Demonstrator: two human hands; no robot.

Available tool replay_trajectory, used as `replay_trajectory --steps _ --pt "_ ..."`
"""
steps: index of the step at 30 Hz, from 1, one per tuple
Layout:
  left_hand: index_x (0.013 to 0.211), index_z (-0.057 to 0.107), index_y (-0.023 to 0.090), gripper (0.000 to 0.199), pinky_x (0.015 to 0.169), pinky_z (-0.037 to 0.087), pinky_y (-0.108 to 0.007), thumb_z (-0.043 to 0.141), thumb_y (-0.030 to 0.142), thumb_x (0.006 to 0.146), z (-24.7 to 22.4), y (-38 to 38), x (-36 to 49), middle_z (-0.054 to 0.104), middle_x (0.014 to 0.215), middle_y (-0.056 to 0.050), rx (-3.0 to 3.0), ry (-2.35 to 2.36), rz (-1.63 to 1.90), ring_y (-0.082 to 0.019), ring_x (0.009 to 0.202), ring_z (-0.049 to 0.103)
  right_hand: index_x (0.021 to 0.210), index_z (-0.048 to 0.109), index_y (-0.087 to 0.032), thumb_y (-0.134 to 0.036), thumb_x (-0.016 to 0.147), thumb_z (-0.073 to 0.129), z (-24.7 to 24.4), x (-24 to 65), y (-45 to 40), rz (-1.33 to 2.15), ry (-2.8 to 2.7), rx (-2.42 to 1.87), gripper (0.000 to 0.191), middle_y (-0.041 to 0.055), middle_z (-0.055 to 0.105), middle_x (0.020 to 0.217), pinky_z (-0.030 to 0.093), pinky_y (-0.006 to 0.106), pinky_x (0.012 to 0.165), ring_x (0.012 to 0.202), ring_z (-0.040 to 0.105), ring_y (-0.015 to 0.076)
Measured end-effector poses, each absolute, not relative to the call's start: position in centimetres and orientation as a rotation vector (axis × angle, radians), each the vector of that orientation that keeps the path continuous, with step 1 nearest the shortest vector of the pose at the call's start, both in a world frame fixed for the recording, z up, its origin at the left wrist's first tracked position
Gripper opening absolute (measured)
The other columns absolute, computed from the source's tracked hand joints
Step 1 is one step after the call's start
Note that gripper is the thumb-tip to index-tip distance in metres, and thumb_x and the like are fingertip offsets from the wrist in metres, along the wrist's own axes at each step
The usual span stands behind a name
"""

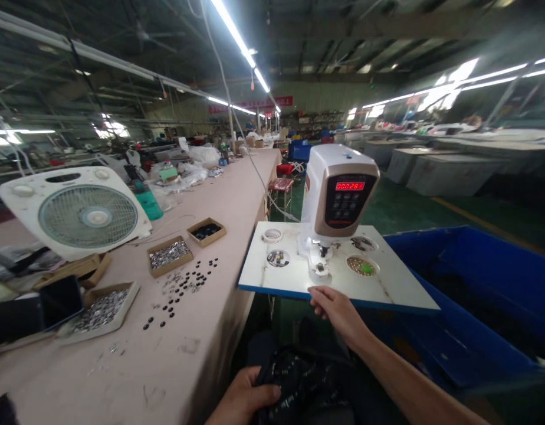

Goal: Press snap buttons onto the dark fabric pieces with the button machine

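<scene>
My left hand (250, 396) is closed on a dark printed garment (299, 383) low in the view, its thumb lying on top of the cloth. My right hand (337, 308) is at the front edge of the white machine table (272, 277), fingers pinched together; whatever they hold, if anything, is too small to make out. Just beyond those fingertips stands a white and gold press machine (338, 189) with a lit red display. Round wells in its table hold small parts, among them a well of brass-coloured pieces (362, 267).
On the long covered table (202, 354) at left are boxes of metal parts (170, 255), a box of black parts (206, 231), scattered black caps (170, 308), a fan (89, 212) and a teal bottle (147, 202). A blue bin (485, 265) stands at right.
</scene>
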State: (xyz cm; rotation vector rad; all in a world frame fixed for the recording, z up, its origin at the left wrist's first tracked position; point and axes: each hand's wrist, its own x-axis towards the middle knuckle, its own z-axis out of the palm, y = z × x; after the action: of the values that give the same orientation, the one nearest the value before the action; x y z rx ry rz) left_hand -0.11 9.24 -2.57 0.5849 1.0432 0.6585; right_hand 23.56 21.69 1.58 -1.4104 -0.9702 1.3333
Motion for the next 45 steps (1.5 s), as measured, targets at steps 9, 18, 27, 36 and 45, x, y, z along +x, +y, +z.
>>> replay_trajectory --steps 9,18,27,36,45 --pt "0.084 0.072 0.010 0.030 0.063 0.038 -0.021 0.079 0.033 0.067 1.7 10.8 0.7 0.063 0.071 0.000 0.916 1.089 0.640 -0.010 0.062 0.050 0.139 0.059 -0.022 -0.034 0.067 0.085 2.4 21.2 14.4 1.288 -2.216 -1.139 0.077 0.0095 0.064 0.136 0.040 0.039 0.107 0.121 0.059 0.0294" --pt "0.084 0.069 0.010 0.027 0.061 0.027 -0.023 0.076 0.034 0.072 2.8 15.0 3.3 0.051 0.068 0.003 1.253 1.005 0.456 -0.009 0.064 0.038 0.078 0.064 -0.017 -0.033 0.078 0.074 2.8 26.2 15.9 1.496 -2.040 -1.130 0.018 -0.0051 0.057 0.070 0.036 0.023 0.060 0.067 0.051 0.0132" --pt "0.081 0.069 0.010 0.028 0.064 0.030 -0.022 0.080 0.031 0.066 1.8 18.5 7.8 0.057 0.069 0.001 1.100 0.942 0.457 -0.009 0.064 0.044 0.086 0.070 -0.016 -0.054 0.090 0.058 1.4 29.8 16.8 1.398 -1.776 -1.274 0.041 0.0015 0.067 0.080 0.042 0.028 0.069 0.077 0.058 0.0195" --pt "0.083 0.072 0.013 0.026 0.064 0.038 -0.023 0.076 0.029 0.063 2.4 24.0 11.1 0.066 0.070 0.001 1.099 1.072 0.424 -0.011 0.064 0.053 0.089 0.072 -0.019 -0.050 0.091 0.055 0.7 31.0 20.8 1.272 -1.662 -1.444 0.036 0.0035 0.075 0.089 0.046 0.032 0.078 0.087 0.066 0.0247" --pt "0.088 0.072 0.013 0.032 0.066 0.041 -0.026 0.074 0.034 0.064 2.4 28.6 12.2 0.068 0.072 -0.002 1.128 1.090 0.424 -0.014 0.064 0.057 0.093 0.073 -0.019 -0.050 0.092 0.053 0.4 31.8 25.8 1.192 -1.691 -1.463 0.036 0.0035 0.076 0.088 0.046 0.033 0.076 0.087 0.067 0.0254"
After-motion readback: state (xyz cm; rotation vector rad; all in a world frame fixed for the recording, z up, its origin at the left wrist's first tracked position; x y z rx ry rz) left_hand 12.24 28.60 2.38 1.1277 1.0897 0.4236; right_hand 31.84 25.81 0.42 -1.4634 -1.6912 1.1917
